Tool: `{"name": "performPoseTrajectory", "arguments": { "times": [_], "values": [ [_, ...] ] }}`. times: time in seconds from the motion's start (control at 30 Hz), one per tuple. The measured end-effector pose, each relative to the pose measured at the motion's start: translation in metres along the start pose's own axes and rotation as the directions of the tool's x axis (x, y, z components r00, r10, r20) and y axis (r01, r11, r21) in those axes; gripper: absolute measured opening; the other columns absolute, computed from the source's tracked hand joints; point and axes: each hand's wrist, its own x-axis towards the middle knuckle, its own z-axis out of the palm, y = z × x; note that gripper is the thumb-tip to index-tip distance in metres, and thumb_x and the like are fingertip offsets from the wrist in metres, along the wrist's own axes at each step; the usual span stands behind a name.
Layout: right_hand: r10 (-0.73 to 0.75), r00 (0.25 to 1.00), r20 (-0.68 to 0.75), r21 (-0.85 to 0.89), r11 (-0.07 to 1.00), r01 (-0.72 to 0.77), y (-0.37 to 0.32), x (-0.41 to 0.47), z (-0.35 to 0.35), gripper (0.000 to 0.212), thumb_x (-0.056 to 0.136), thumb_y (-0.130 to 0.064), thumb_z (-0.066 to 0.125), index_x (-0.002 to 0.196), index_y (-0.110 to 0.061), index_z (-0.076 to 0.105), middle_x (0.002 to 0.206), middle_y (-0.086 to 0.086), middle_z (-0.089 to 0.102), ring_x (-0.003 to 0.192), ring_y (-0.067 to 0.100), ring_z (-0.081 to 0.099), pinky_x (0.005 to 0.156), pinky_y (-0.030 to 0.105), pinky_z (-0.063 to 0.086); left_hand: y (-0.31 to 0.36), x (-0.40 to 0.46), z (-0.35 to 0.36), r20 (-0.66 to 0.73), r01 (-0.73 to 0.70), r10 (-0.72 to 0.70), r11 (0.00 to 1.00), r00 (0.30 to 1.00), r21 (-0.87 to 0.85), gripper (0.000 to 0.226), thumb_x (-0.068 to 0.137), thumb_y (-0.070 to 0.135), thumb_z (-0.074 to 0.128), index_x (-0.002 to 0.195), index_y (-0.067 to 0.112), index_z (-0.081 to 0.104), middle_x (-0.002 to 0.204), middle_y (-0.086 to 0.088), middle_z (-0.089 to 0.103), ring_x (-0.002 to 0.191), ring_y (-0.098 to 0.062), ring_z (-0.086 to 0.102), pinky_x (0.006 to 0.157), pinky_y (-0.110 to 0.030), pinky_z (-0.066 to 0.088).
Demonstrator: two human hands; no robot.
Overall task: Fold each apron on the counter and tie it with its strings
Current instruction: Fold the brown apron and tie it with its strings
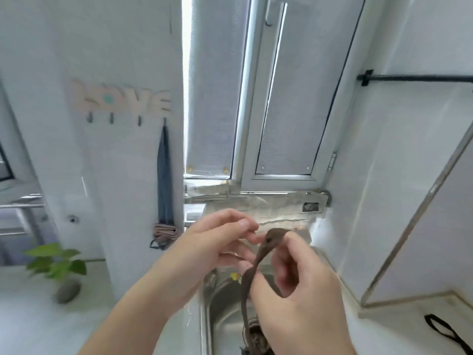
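Centrally, at 6 o'clock, the right hand (294,285) pinches a brown apron string (252,272) between curled fingers and thumb; the flat, ribbon-like strap arches over the fingertips and hangs down past the bottom edge, where a dark bunched mass, blurred, lies at the drain. Just to its 9 o'clock, the left hand (217,242) has its fingers curled toward the top of the same string, thumb and forefinger nearly meeting; whether they actually grip it cannot be told. Both hands are raised above a stainless steel sink (220,303), whose rounded, shiny rim runs beneath the wrists. At 8 o'clock the pale, smooth surface (33,324) spreads leftward with open room, bearing a leafy green plant (55,262) in a grey, rounded pot. At 4 o'clock a black looped strap (445,331) lies on the surface beside a metal-edged panel that narrows the room on that side. Farther off, at 9 o'clock, a blue cloth (164,175) hangs long and narrow from a wall hook rack (122,101) with blurred pastel letters; a striped bundle sits at its lower end. At 12 o'clock, a white-framed window (256,98) with grey textured blinds closes the far edge, above a crumpled foil-like strip on the sill. At 2 o'clock, a black rod (414,78) crosses the white wall.
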Motion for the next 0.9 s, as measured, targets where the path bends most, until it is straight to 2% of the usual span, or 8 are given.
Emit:
{"name": "performPoseTrajectory", "arguments": {
  "times": [0.17, 0.27, 0.33, 0.43, 0.57, 0.67, 0.77, 0.9],
  "values": [
    [-0.087, 0.996, 0.002, -0.443, 0.893, 0.079, -0.042, 0.025, 0.091, 0.042, 0.072, -0.059, 0.061, 0.113, -0.05, 0.056, 0.071, -0.016, 0.051, 0.062, 0.007, 0.05, 0.05, 0.024, 0.042, 0.03, -0.013, -0.084, 0.041, -0.174, 0.17, 0.962, 0.985, 0.208, 0.023, 0.092, 0.03, 0.068, 0.097, 0.008, 0.072, 0.083, -0.012, 0.071, 0.077, -0.019, 0.067, 0.07, -0.029, 0.054],
    [-0.217, 0.975, 0.044, -0.391, 0.894, 0.217, -0.051, 0.048, 0.121, 0.035, 0.081, -0.053, 0.062, 0.114, -0.041, 0.063, 0.114, -0.018, 0.05, 0.098, 0.008, 0.057, 0.071, 0.027, 0.051, 0.041, -0.004, -0.114, -0.101, -0.249, 0.293, 0.917, 0.951, 0.311, 0.011, 0.096, 0.02, 0.07, 0.087, 0.013, 0.07, 0.069, -0.009, 0.066, 0.06, -0.016, 0.06, 0.056, -0.026, 0.049],
    [-0.25, 0.96, 0.127, -0.189, 0.944, 0.271, -0.056, 0.073, 0.141, 0.027, 0.09, -0.031, 0.064, 0.117, -0.035, 0.07, 0.129, -0.023, 0.055, 0.113, 0.005, 0.061, 0.09, 0.025, 0.053, 0.051, 0.006, -0.14, -0.189, -0.268, 0.36, 0.884, 0.914, 0.383, 0.016, 0.1, 0.012, 0.067, 0.085, 0.017, 0.07, 0.067, -0.008, 0.064, 0.057, -0.02, 0.06, 0.053, -0.037, 0.053],
    [-0.237, 0.966, 0.108, -0.012, 0.971, 0.24, -0.057, 0.111, 0.169, 0.03, 0.095, -0.001, 0.06, 0.102, -0.024, 0.079, 0.097, -0.015, 0.074, 0.085, 0.008, 0.074, 0.075, 0.034, 0.061, 0.067, 0.025, -0.174, -0.286, -0.239, 0.48, 0.768, 0.829, 0.594, 0.018, 0.099, 0.014, 0.066, 0.084, 0.022, 0.069, 0.065, -0.001, 0.067, 0.057, -0.022, 0.064, 0.059, -0.05, 0.059],
    [-0.256, 0.965, 0.053, 0.083, 0.965, 0.251, -0.076, 0.161, 0.208, 0.029, 0.098, 0.001, 0.059, 0.1, -0.027, 0.065, 0.079, -0.005, 0.074, 0.07, 0.013, 0.073, 0.067, 0.031, 0.059, 0.093, 0.052, -0.209, -0.35, -0.105, 0.66, 0.546, 0.665, 0.831, 0.01, 0.099, 0.023, 0.065, 0.09, 0.026, 0.068, 0.07, 0.008, 0.07, 0.068, -0.017, 0.068, 0.069, -0.044, 0.058],
    [-0.369, 0.928, -0.048, -0.11, 0.926, 0.362, -0.085, 0.203, 0.235, 0.017, 0.096, -0.007, 0.061, 0.101, -0.022, 0.065, 0.077, -0.002, 0.073, 0.07, 0.02, 0.068, 0.071, 0.038, 0.055, 0.111, 0.073, -0.229, -0.304, 0.0, 0.775, 0.365, 0.554, 0.931, 0.013, 0.101, 0.027, 0.06, 0.1, 0.018, 0.069, 0.082, 0.001, 0.069, 0.081, -0.023, 0.065, 0.069, -0.038, 0.051],
    [-0.475, 0.876, -0.08, -0.338, 0.84, 0.424, -0.085, 0.237, 0.255, 0.008, 0.094, -0.011, 0.061, 0.089, -0.01, 0.067, 0.073, 0.006, 0.068, 0.064, 0.03, 0.058, 0.057, 0.039, 0.047, 0.121, 0.095, -0.245, -0.169, 0.14, 0.882, 0.119, 0.439, 0.983, 0.018, 0.101, 0.031, 0.058, 0.1, 0.016, 0.067, 0.084, -0.003, 0.065, 0.089, -0.033, 0.064, 0.061, -0.035, 0.041],
    [-0.526, 0.844, -0.107, -0.518, 0.754, 0.404, -0.084, 0.248, 0.267, 0.014, 0.079, -0.003, 0.071, 0.078, -0.01, 0.058, 0.065, 0.009, 0.06, 0.05, 0.027, 0.035, 0.049, 0.026, 0.023, 0.121, 0.106, -0.249, -0.027, 0.244, 0.91, -0.082, 0.413, 0.966, 0.02, 0.097, 0.031, 0.065, 0.087, 0.013, 0.068, 0.073, -0.002, 0.061, 0.057, -0.032, 0.056, 0.055, -0.032, 0.035]
  ]
}}
